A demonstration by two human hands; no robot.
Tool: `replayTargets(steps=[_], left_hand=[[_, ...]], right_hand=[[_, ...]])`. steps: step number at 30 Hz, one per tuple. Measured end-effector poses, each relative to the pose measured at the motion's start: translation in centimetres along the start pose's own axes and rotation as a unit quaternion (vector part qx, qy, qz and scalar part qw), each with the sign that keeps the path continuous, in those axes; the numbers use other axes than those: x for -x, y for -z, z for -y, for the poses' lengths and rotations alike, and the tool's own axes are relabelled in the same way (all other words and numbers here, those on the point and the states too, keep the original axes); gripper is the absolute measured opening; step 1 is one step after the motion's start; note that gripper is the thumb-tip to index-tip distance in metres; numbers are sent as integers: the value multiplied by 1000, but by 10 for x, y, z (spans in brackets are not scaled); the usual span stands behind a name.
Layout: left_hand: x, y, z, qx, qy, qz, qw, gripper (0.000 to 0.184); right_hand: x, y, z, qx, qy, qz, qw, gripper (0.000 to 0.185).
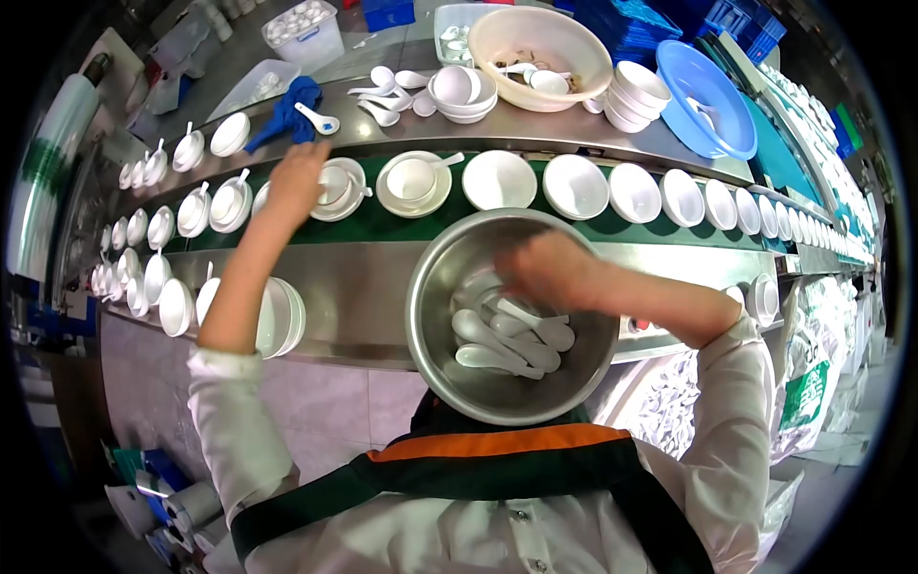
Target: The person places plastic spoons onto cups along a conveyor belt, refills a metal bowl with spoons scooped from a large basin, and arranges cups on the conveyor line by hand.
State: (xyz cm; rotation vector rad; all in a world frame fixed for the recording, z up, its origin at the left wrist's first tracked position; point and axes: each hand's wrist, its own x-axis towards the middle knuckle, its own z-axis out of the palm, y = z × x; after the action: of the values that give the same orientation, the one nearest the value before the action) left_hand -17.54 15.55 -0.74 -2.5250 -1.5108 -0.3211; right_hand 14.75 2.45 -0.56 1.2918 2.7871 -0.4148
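Note:
A steel bowl (417, 316) holds several white spoons (507, 337). Inside it, over the spoons, is my right hand (550, 271), its fingers smeared by motion and partly hidden. My left hand (298, 182) reaches over the green belt (387, 226), just left of a small bowl (335, 186) on a plate; its fingertips come close to a white spoon with a blue mark (317, 119) on the far counter. What the left fingers hold, if anything, cannot be made out. Right of that plate, another plated bowl (411, 179) has a spoon across its rim.
White bowls (634, 193) line the belt to the right. Behind stand a cream basin (540, 48), a blue basin (708, 100), stacked bowls (639, 94) and a blue cloth (287, 117). Stacked plates (282, 318) lie near my left forearm.

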Motion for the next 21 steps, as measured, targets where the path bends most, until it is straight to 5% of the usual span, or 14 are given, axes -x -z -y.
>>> replayTargets(steps=[2,3,6,8,12,14,18,21], left_hand=[[-1,37,-70,191,-78,13,978,36],[10,64,-114,344,-21,145,927,28],[48,34,-176,293,-333,297,846,24],[66,9,-202,262,-393,296,830,23],[68,7,-230,204,-385,353,828,22],[65,2,-224,194,-386,425,795,23],[66,-6,-210,220,-426,322,817,21],[48,9,-212,249,-408,391,786,21]], right_hand=[[6,-28,0,14,-15,86,996,23],[7,-35,-1,-63,-8,81,995,21],[11,-26,-11,-138,-8,82,987,19],[17,-2,-20,-232,-34,43,971,17],[44,18,-31,-378,-98,-7,921,18],[52,5,-29,-310,-92,-48,945,22],[63,-27,-19,-194,-122,-91,969,24],[66,-30,-17,-187,-100,-140,967,23]])
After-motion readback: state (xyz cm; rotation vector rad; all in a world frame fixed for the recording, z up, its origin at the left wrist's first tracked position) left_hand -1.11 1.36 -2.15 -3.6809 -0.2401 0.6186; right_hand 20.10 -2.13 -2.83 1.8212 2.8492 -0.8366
